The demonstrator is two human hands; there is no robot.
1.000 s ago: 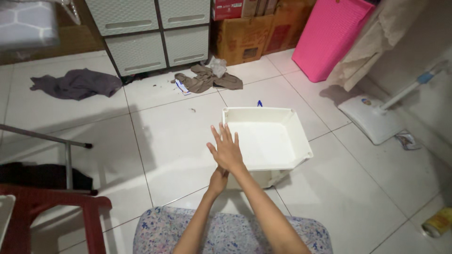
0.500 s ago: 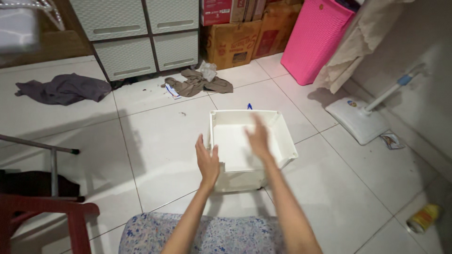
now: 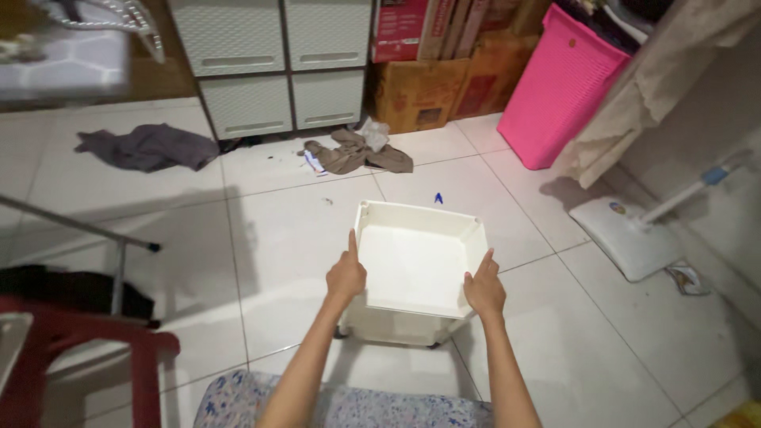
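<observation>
White plastic bin (image 3: 412, 257) sits on the tiled floor (image 3: 277, 222) before you; your left hand (image 3: 346, 275) grips its left rim, your right hand (image 3: 484, 287) its right rim, both clasped.

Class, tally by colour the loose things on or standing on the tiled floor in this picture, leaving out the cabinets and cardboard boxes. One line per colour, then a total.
White: 2, the tray held by the left hand and right hand, and the flat mop
Pink: 1, the basket
Grey: 1, a cloth
Brown: 1, a cloth
Red: 1, the chair
Total: 6
</observation>
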